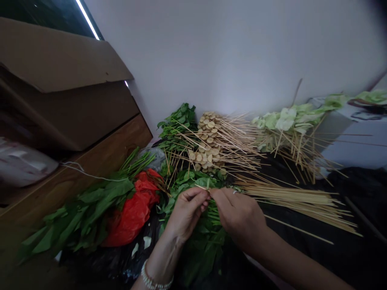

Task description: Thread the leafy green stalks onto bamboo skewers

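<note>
My left hand (189, 207) has its thumb and fingers pinched on a green vegetable stem (208, 183). Against it, my right hand (240, 213) closes on a bamboo skewer (299, 229). The skewer's thin tip shows just past my left fingertips, and its long end sticks out to the right behind my right hand. Exactly how the stem sits on the skewer is hidden by my fingers. Beneath both hands lies a heap of leafy greens (208, 249). Close by on the right is a loose bundle of bare bamboo skewers (302, 197).
Skewered pale slices (208, 141) are stacked by the wall, between skewered greens (181, 121) and skewered pale green leaves (287, 119). At left are more leafy greens (87, 209), a red plastic bag (133, 217) and a cardboard box (69, 108). Black plastic (121, 257) covers the surface.
</note>
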### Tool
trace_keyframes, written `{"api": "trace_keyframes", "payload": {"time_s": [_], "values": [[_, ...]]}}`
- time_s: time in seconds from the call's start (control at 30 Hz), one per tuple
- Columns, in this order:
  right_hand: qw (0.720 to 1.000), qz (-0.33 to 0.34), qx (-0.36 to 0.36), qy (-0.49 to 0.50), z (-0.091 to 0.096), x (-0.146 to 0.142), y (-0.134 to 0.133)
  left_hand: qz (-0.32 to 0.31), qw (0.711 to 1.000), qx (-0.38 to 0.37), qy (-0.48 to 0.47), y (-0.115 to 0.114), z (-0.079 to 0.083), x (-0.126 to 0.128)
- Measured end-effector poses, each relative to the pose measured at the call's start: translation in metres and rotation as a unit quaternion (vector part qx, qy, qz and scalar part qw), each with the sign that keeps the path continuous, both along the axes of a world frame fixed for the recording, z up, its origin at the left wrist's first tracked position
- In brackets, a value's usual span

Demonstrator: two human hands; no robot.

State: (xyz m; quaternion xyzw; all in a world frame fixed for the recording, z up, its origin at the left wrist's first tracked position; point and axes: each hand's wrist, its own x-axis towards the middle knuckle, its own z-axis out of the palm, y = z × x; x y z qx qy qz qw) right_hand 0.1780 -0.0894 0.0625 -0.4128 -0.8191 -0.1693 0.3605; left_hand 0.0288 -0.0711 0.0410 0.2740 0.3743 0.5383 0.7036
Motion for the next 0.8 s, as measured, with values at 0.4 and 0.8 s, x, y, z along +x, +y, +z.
{"api": "trace_keyframes", "payload": {"time_s": [0.4,0.8], "values": [[0.996,-0.009,-0.069,0.050,0.011,0.027,0.013,0.114,0.970,0.119,0.177,0.031,0.013,-0.051],[0.996,-0.038,-0.051,0.058,0.017,0.038,0.018,0.002,0.606,0.342,0.718,0.050,-0.025,-0.103]]}}
